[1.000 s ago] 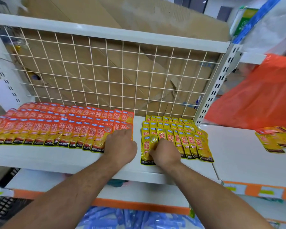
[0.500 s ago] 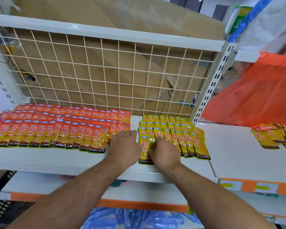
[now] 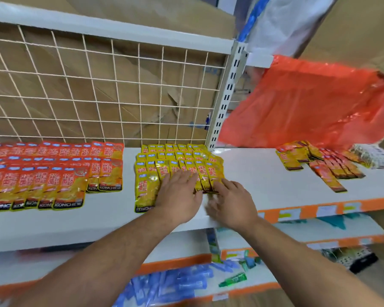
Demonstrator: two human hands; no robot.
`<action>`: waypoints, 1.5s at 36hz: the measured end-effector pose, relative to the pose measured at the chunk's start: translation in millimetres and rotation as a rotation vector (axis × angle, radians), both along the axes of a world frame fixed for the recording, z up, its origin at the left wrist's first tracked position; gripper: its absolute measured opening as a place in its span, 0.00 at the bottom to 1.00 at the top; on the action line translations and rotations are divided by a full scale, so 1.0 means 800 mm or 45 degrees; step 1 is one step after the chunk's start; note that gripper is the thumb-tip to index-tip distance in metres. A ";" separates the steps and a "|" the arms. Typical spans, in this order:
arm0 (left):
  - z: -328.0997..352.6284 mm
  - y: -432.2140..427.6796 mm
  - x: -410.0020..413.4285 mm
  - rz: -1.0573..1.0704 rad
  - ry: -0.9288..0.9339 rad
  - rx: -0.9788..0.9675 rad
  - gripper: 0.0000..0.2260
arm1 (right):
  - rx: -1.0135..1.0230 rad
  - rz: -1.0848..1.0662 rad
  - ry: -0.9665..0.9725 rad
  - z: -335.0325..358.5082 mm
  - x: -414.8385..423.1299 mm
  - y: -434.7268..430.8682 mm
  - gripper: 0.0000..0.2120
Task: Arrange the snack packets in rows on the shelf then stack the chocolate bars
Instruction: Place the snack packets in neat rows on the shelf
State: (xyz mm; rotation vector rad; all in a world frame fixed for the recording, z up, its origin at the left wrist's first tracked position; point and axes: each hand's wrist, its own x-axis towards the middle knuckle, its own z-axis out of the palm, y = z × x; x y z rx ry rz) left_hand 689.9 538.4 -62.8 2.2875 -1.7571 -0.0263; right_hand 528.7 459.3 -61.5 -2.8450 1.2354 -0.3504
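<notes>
1. Yellow snack packets (image 3: 177, 157): overlapping rows on the white shelf (image 3: 128, 196), right of the gap.
2. Orange snack packets (image 3: 53, 173): rows at left, apart from the yellow.
3. Left hand (image 3: 180, 196): grip wide, fingers flat on the yellow near row.
4. Right hand (image 3: 231, 204): grip wide, fingers spread at that row's right edge; blurred.
5. Loose packets (image 3: 319, 165): fanned on the adjoining shelf, right.

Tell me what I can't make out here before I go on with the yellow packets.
Head view:
- Front row of yellow packets: partly covered by the left hand and right hand.
- Rows of orange packets: cut off by the left edge.
- The loose pile on the right shelf: blurred, print unreadable.
</notes>
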 end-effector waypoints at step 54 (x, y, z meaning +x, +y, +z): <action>0.024 -0.513 -0.502 -0.654 0.084 -0.046 0.22 | 0.360 -0.771 -0.144 0.035 -0.522 -0.401 0.32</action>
